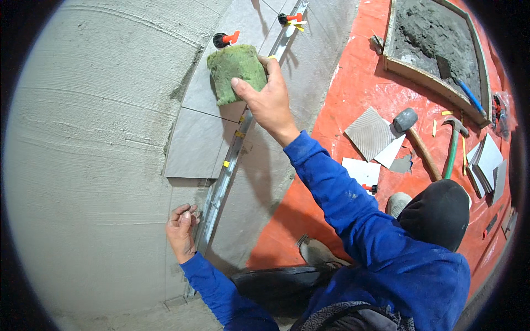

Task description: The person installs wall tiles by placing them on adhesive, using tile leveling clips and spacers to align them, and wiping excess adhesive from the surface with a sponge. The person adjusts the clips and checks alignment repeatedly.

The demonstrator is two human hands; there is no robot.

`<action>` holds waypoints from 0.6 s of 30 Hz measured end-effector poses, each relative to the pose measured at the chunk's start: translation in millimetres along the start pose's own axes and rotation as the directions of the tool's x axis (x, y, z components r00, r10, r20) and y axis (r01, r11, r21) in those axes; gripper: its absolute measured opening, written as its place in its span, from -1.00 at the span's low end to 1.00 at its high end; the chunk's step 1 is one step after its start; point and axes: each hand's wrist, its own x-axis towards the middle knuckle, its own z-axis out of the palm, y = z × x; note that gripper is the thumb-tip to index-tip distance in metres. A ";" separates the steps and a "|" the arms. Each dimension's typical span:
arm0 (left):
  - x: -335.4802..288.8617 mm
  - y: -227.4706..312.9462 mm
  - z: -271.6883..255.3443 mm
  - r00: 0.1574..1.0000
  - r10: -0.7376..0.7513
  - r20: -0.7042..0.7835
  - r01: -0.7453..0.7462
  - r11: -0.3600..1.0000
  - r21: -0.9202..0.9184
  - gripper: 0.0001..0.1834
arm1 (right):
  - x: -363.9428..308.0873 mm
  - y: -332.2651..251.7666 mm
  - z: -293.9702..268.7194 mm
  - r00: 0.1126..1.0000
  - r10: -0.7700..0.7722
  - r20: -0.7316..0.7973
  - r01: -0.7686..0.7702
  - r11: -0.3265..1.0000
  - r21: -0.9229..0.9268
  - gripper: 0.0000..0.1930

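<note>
My right hand grips a worn green sponge, thumb across its face. The sponge is over grey tiles, just below a black-and-red tile levelling clip. Lower down, my left hand has its fingers curled and pinched together beside the lower part of a metal rail; whether anything small is between the fingertips cannot be made out. Small yellow spacers sit along the rail. Another clip stands at the rail's upper end.
Grey plaster spreads on the left. To the right, an orange sheet carries a wooden-framed mortar tray, a rubber mallet, a green-handled hammer, tile pieces and a stack of small tiles. My knee is near the mallet.
</note>
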 end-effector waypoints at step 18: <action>11.9 2.4 -10.1 0.998 0.060 0.011 -0.061 0.984 0.170 -0.60 | -105.7 -59.7 -23.4 0.633 0.143 0.761 -0.238 0.971 0.015 -0.37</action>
